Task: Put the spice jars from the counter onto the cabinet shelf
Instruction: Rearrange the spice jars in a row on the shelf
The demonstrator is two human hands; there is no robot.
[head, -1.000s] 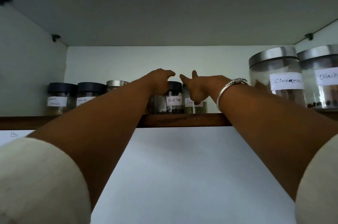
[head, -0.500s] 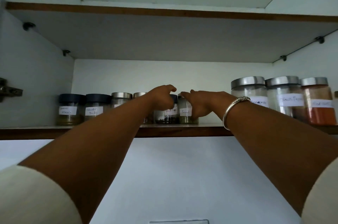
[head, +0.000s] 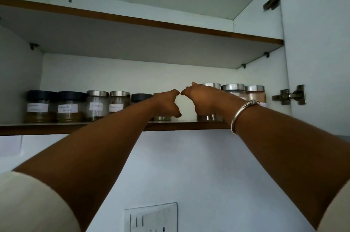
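Cannot read the labels [head: 37, 107]: too blurred. Behind the left hand [head: 167, 103], seeing only the base of a small jar [head: 162, 118]; behind the right hand [head: 206, 99], only lid and base of a big jar [head: 211, 86]. Cannot tell either grip. Cut off at the bottom edge: sleeves [head: 28, 205], switch plate [head: 151, 218].

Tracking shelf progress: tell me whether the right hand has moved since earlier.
Yes: the right hand went rightward, to the leftmost large jar.
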